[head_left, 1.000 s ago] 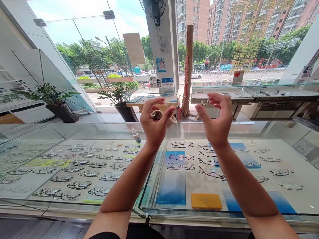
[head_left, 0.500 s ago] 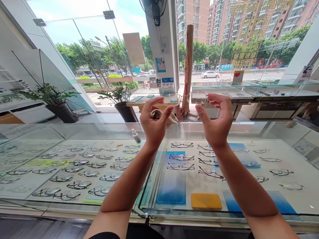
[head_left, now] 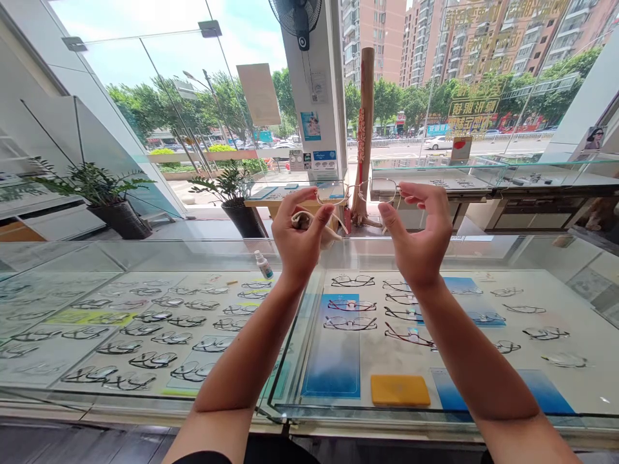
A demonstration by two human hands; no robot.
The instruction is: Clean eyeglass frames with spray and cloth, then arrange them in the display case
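Observation:
A pair of thin-rimmed eyeglasses [head_left: 355, 187] is held up in front of me, between both hands and above the glass counter. My left hand [head_left: 300, 235] grips its left side with thumb and fingers. A pale cloth [head_left: 329, 237] is also tucked in that hand, partly hidden behind the thumb. At the other side, my right hand [head_left: 422, 229] pinches the frame near the right lens. The clear lenses show the shop behind them.
Below my arms is a glass display counter [head_left: 333, 251] with several rows of eyeglasses inside. A small white spray bottle [head_left: 264, 265] stands on it at left. A yellow case [head_left: 400, 390] lies near the front. Potted plants [head_left: 239, 209] and a wooden post [head_left: 365, 129] are beyond.
The eyeglasses have tilted slightly, and their right side has shifted a little to the left. Both hands keep nearly the same place and grip.

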